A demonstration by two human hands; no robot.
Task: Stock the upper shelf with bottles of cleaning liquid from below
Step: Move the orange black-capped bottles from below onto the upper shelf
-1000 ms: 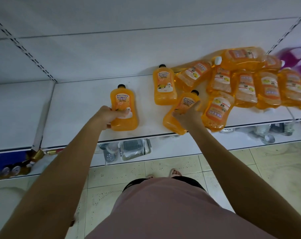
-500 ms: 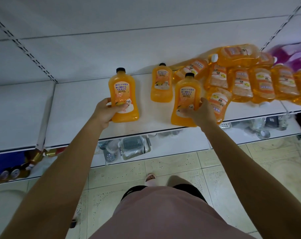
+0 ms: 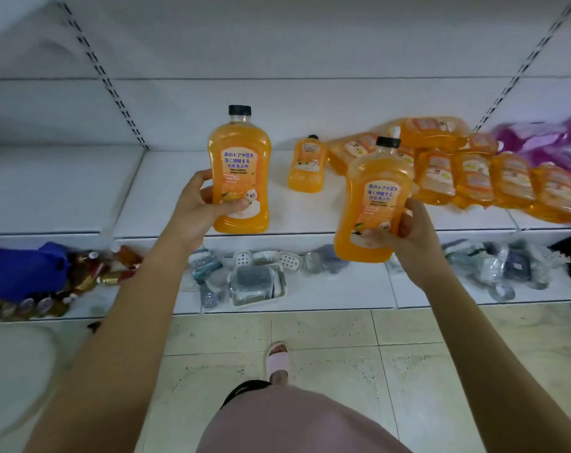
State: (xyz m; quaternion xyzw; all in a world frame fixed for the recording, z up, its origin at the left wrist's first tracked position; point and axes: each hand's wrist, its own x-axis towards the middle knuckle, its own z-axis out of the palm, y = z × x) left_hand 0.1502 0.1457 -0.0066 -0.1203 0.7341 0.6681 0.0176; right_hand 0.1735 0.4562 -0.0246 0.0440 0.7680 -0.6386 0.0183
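My left hand (image 3: 201, 204) grips an orange bottle of cleaning liquid (image 3: 240, 168) with a black cap, held upright above the white shelf (image 3: 166, 191). My right hand (image 3: 405, 225) grips a second orange bottle (image 3: 374, 197), upright and out in front of the shelf's front edge. A third orange bottle (image 3: 307, 165) lies flat on the shelf between them. Several more orange bottles (image 3: 473, 171) lie in a heap at the right of the same shelf.
Purple packs (image 3: 548, 142) lie at the far right of the shelf. The lower shelf (image 3: 343, 295) holds wrapped soap dishes and brushes (image 3: 254, 279), plus small bottles and a blue pack (image 3: 19, 269) at the left. Slotted uprights run up the back panel. Tiled floor lies below.
Both hands have lifted their bottles off the shelf and stood them upright; the right bottle has come out past the shelf's front edge. The camera has tilted up and closer.
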